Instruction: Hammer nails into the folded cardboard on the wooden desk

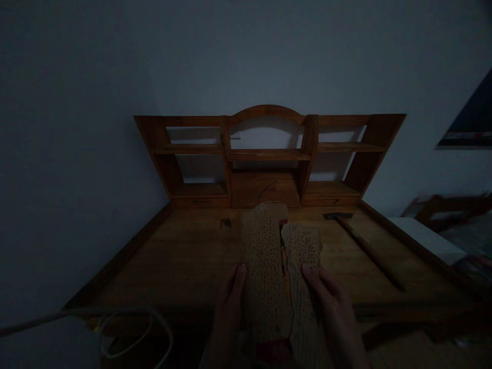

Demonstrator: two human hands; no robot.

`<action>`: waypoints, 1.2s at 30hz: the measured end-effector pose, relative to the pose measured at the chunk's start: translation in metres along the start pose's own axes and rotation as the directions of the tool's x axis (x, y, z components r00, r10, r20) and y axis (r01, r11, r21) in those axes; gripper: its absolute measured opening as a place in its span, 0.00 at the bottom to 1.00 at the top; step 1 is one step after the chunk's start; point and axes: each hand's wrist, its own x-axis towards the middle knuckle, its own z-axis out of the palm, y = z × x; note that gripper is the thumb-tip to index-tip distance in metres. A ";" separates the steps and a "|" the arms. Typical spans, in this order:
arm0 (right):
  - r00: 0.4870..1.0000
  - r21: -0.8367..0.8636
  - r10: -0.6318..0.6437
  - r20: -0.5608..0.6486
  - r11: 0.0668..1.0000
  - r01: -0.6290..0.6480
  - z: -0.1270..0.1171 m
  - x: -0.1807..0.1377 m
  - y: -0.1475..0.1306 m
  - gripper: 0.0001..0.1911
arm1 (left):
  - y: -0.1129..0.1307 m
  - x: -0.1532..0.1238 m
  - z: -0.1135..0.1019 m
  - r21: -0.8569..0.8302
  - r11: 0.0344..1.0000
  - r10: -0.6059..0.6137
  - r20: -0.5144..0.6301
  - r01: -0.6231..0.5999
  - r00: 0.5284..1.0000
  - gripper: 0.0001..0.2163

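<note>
In front of me I hold torn brown cardboard [263, 266], its face dotted with many small holes. A narrower torn strip [303, 243] of the same cardboard lies along its right side, with a ragged gap between them; whether they join lower down I cannot tell. My left hand [230, 302] grips the left edge, thumb on top. My right hand [332, 305] pinches the right strip, thumb pressed on its face. On the desk to the right rests a hammer [369, 248] with a long handle. Several small dark nail-like pieces [226, 222] lie left of the cardboard.
The wooden desk [184, 256] has raised side edges and a shelf unit [267, 155] along its back. A pale cable [134, 311] loops at the lower left. Past the right edge are a white surface [426, 238] and a wooden chair-like frame [446, 207]. The room is dim.
</note>
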 end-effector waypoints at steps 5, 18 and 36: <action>0.963 -0.250 -0.256 -0.080 0.941 0.229 -0.010 0.001 -0.005 0.21 | -0.004 0.004 -0.001 0.046 0.996 0.081 0.008 -0.081 0.997 0.16; 0.733 -0.721 -0.614 0.293 0.363 0.591 0.039 -0.021 0.010 0.32 | -0.040 -0.024 0.013 0.150 0.948 0.274 0.062 -0.280 0.960 0.18; 0.747 -0.546 -0.663 -0.041 0.641 0.539 -0.006 -0.011 -0.004 0.12 | 0.002 -0.005 0.011 -0.081 0.996 -0.020 0.062 0.025 0.998 0.17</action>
